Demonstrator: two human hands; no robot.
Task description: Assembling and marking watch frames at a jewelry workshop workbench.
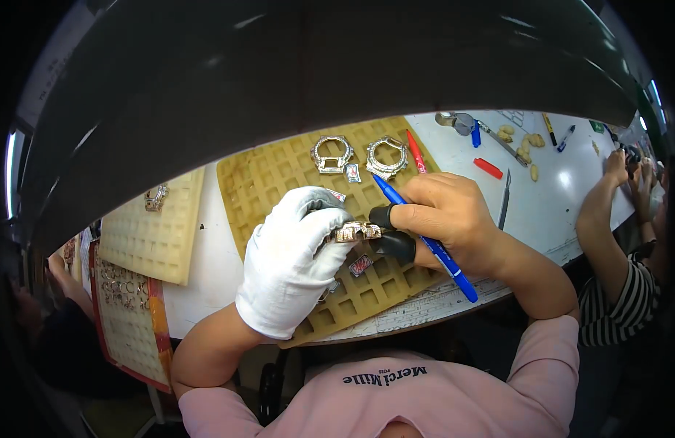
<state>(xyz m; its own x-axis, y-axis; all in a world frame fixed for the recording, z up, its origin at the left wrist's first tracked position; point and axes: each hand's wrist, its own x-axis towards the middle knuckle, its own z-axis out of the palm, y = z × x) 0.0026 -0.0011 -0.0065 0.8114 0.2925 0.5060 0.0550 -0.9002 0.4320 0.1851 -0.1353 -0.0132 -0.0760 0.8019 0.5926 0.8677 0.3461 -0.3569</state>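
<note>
My left hand [286, 255], in a white glove, grips a gem-set metal watch case [357, 233] edge-on above a yellowish waffle-grid tray [261, 164]. My right hand [454, 212] wears black finger cots on its thumb and finger, which meet the case's right side. Tucked in that same hand is a blue marker pen [447, 261], slanting with one tip toward the far side of the tray. Beyond my hands lie two more open watch cases, a left one [332, 169] and a right one [382, 174]. Small printed tags [360, 266] rest on the grid.
A red marker [416, 151] lies on the tray's far right corner. On the white table are a red cap [488, 168], a slim pointed tool [504, 201] and tan finger cots [523, 151]. A paler tray [151, 252] stands left. A dark panel [308, 80] overhangs; another person's arm [599, 212] is right.
</note>
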